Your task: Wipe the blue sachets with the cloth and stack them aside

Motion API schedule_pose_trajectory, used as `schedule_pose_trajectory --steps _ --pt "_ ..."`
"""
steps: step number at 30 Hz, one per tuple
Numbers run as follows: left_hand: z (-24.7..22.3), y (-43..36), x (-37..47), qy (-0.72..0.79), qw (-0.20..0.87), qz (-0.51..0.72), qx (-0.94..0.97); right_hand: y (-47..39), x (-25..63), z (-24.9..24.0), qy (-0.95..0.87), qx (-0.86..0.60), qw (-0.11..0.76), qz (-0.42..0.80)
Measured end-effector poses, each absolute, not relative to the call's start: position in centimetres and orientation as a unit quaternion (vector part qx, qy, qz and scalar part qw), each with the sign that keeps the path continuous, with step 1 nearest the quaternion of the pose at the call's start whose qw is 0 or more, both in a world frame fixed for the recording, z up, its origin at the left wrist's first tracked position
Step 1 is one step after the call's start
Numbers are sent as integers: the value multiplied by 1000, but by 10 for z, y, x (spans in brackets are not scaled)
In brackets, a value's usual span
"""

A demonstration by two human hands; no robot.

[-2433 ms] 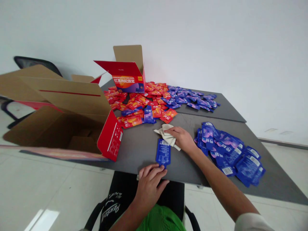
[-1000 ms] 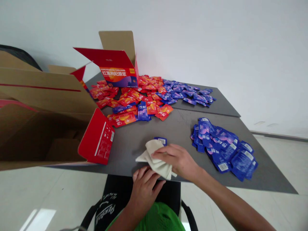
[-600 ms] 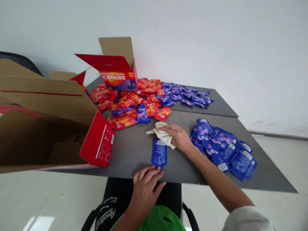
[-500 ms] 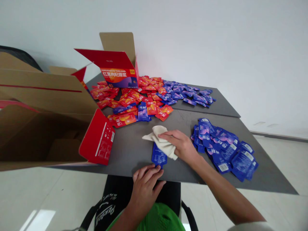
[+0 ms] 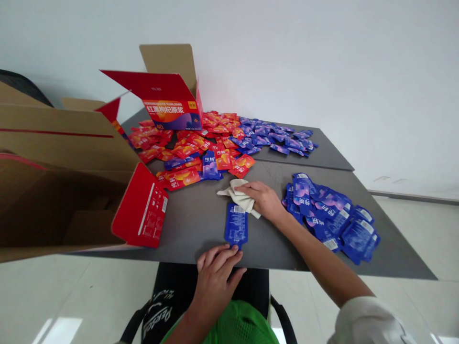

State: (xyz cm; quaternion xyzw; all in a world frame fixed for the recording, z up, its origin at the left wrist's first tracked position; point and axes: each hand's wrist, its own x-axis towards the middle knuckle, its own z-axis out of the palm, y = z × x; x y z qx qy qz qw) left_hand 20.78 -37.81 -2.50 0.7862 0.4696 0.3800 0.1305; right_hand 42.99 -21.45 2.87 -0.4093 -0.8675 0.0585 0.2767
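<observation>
A blue pouch lies on the grey table, its printed back with a barcode facing up. My left hand rests at the table's front edge, fingers stretched out, their tips touching the narrow end of the pouch. In my right hand is a folded white cloth, pressed at the far end of the pouch. Part of the cloth is covered by my fingers. Close to my right wrist lies a loose pile of blue pouches.
A large open carton stands at the left. Further back is an open red box among many red pouches. More blue pouches lie at the back right, near the white wall.
My right hand has slid the cloth away from me, uncovering the upper part of the pouch and its barcode. My left hand stays at the pouch's near end.
</observation>
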Motion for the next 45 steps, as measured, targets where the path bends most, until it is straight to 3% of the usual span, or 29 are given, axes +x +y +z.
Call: schedule_pose_trajectory --steps 3,9,13,17,24,27,35,40,45 --pt "-24 -378 208 466 130 382 787 -242 428 43 -858 -402 311 66" --pt "-22 -379 207 482 132 364 786 -318 414 44 -910 -321 236 118" --pt "-23 -379 208 470 143 372 788 -293 416 24 -890 -347 256 146" --pt "-23 -379 207 468 139 376 788 -236 427 19 -867 -409 271 85" --pt "-3 -370 201 460 161 311 816 -250 443 39 -771 -469 427 55" --pt "-1 -358 206 498 122 285 810 -274 449 40 -734 -487 471 54" --pt "2 -323 229 586 50 198 784 -282 465 22 -669 -540 509 48" --pt "9 -304 233 596 83 152 784 -282 472 21 -658 -540 525 31" --pt "3 -295 233 572 155 187 783 -282 475 24 -646 -541 539 21"
